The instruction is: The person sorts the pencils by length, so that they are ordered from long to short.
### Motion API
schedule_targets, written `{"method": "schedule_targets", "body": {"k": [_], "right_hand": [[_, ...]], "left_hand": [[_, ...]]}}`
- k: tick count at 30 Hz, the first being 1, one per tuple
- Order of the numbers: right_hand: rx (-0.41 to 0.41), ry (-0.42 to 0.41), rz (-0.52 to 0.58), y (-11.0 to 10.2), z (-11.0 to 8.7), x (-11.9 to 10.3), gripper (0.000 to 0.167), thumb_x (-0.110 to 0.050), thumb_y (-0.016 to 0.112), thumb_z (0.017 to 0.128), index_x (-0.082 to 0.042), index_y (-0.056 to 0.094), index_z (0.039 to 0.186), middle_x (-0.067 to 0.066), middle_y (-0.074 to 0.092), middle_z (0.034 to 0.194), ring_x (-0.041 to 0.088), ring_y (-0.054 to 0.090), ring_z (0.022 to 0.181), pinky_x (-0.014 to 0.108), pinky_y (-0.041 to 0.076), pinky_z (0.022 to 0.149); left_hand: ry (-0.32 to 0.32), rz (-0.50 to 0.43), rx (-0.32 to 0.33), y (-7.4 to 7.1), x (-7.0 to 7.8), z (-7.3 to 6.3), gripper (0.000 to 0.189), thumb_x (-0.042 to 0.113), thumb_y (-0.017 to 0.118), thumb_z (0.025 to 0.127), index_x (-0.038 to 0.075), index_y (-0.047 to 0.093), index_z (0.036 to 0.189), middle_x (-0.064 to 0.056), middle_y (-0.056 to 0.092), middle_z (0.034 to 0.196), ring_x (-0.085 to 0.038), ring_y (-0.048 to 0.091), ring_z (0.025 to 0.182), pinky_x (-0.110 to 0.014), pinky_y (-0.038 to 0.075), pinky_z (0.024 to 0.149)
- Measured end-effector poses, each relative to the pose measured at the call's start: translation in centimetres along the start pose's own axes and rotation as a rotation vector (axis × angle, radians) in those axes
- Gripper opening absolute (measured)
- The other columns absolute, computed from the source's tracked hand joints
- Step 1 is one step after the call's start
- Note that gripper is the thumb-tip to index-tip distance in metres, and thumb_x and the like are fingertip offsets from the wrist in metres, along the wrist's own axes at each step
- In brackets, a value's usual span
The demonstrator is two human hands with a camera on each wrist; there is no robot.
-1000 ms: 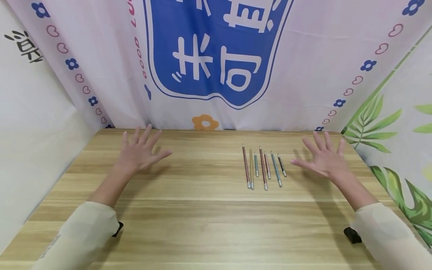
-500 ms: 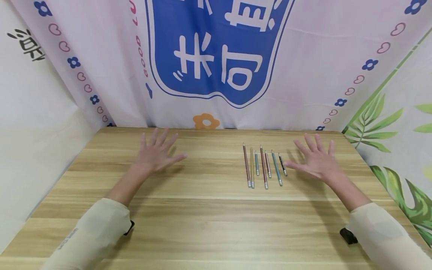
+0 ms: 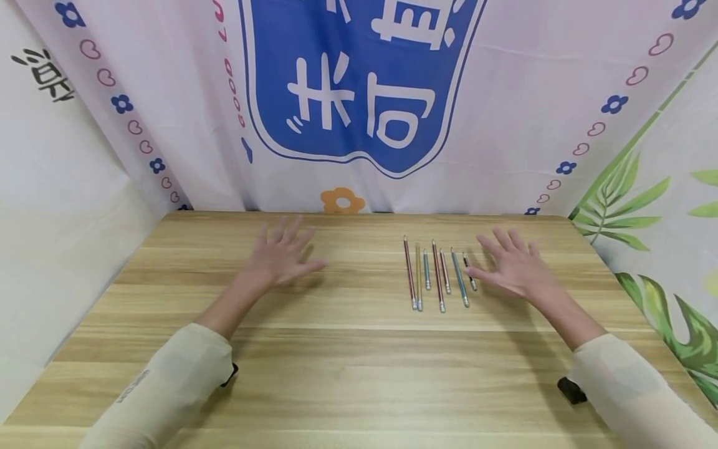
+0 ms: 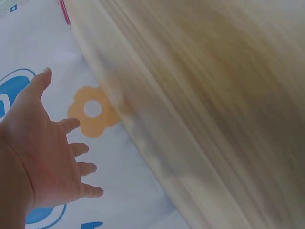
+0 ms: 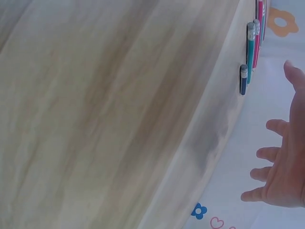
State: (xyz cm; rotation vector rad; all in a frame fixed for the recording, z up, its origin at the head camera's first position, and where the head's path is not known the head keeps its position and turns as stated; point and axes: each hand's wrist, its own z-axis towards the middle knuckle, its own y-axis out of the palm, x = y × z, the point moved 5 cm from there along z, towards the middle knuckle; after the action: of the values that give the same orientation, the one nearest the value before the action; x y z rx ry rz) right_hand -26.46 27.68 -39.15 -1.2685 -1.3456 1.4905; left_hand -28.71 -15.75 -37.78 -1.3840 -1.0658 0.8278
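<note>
Fingers spread wide and grip empty, a person's right hand (image 3: 510, 268) hovers over the far right part of a wood-grain table (image 3: 348, 374), its thumb reaching toward a group of pencils. From the head camera, the thumb tip overlaps the short black pencil (image 5: 243, 80) at the group's right end; the right wrist view shows the two apart. The left hand (image 3: 283, 255), its fingers likewise fanned wide and empty, hangs over the table's far side, well apart from the pencils.

Seven pencils lie side by side between the hands, much closer to the right one, with their white-tipped ends toward the person. From the left, they run: a long dark red pencil (image 3: 409, 274), a tan pencil (image 3: 418, 280), a short teal pencil (image 3: 426, 270), a second long dark red pencil (image 3: 437, 275), a shorter red pencil (image 3: 445, 272), a blue pencil (image 3: 460, 278) and the black one. The first two touch or nearly touch at their near ends.

Pale sleeves (image 3: 168, 380) cover both forearms. Behind the table hangs a pale cloth (image 3: 510, 143) printed with a blue shield (image 3: 348, 137) and an orange flower (image 3: 342, 201); green leaves (image 3: 622, 199) decorate the right wall.
</note>
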Motion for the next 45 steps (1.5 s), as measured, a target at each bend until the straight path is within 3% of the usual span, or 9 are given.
{"method": "schedule_targets", "body": {"k": [6,16,22,28,34,40,45], "right_hand": [[0.021,-0.054,-0.02,0.2,0.3,-0.7,0.089,-0.068,0.052,0.097,-0.006,0.036,0.16,0.032,0.023,0.164,0.057,0.022,0.148,0.078,0.021,0.117],[0.052,-0.082,0.059,0.4,0.8,-1.4,0.083,-0.061,0.058,0.098,-0.002,0.045,0.154,0.034,0.038,0.156,0.057,0.038,0.14,0.076,0.039,0.11],[0.058,-0.069,0.113,0.2,0.9,-1.9,0.074,-0.051,0.062,0.099,0.0,0.049,0.151,0.034,0.042,0.153,0.055,0.041,0.139,0.075,0.041,0.109],[0.07,-0.073,0.186,-0.3,0.7,-2.2,0.067,-0.043,0.067,0.099,0.004,0.054,0.145,0.035,0.049,0.147,0.054,0.048,0.133,0.071,0.043,0.109],[0.094,-0.124,0.263,-0.5,0.8,-2.7,0.058,-0.032,0.074,0.097,0.008,0.06,0.137,0.034,0.06,0.134,0.048,0.064,0.112,0.063,0.057,0.093],[0.096,-0.125,0.348,-0.4,1.0,-2.9,0.049,-0.021,0.076,0.095,0.011,0.064,0.129,0.03,0.069,0.115,0.04,0.07,0.098,0.055,0.062,0.085],[0.079,-0.118,0.409,-0.3,1.1,-3.0,0.042,-0.014,0.077,0.093,0.011,0.066,0.125,0.021,0.073,0.1,0.032,0.071,0.089,0.042,0.063,0.075]], "left_hand": [[0.034,-0.056,-0.04,0.5,1.4,0.7,0.088,0.067,0.045,0.101,0.012,0.02,0.166,-0.017,0.003,0.172,-0.045,0.002,0.157,-0.072,-0.004,0.124],[0.116,-0.156,-0.066,1.0,4.2,2.0,0.086,0.056,0.055,0.102,0.004,0.026,0.163,-0.025,0.017,0.169,-0.05,0.018,0.153,-0.07,0.02,0.123],[0.156,-0.192,-0.062,1.2,5.8,2.6,0.083,0.052,0.061,0.101,0.002,0.031,0.161,-0.025,0.024,0.167,-0.046,0.024,0.153,-0.069,0.026,0.122],[0.204,-0.216,-0.052,1.3,7.6,3.2,0.074,0.043,0.064,0.102,-0.002,0.041,0.155,-0.026,0.035,0.162,-0.042,0.03,0.151,-0.059,0.025,0.126],[0.212,-0.272,-0.046,1.5,9.3,3.8,0.066,0.036,0.068,0.101,-0.003,0.048,0.15,-0.026,0.044,0.156,-0.042,0.036,0.149,-0.055,0.028,0.126],[0.216,-0.34,-0.014,1.8,10.6,4.7,0.062,0.028,0.074,0.098,-0.007,0.053,0.145,-0.025,0.054,0.147,-0.04,0.047,0.142,-0.05,0.037,0.123],[0.203,-0.41,-0.032,2.0,11.3,5.3,0.059,0.022,0.074,0.097,-0.008,0.053,0.143,-0.025,0.059,0.141,-0.038,0.057,0.131,-0.047,0.046,0.117]]}}
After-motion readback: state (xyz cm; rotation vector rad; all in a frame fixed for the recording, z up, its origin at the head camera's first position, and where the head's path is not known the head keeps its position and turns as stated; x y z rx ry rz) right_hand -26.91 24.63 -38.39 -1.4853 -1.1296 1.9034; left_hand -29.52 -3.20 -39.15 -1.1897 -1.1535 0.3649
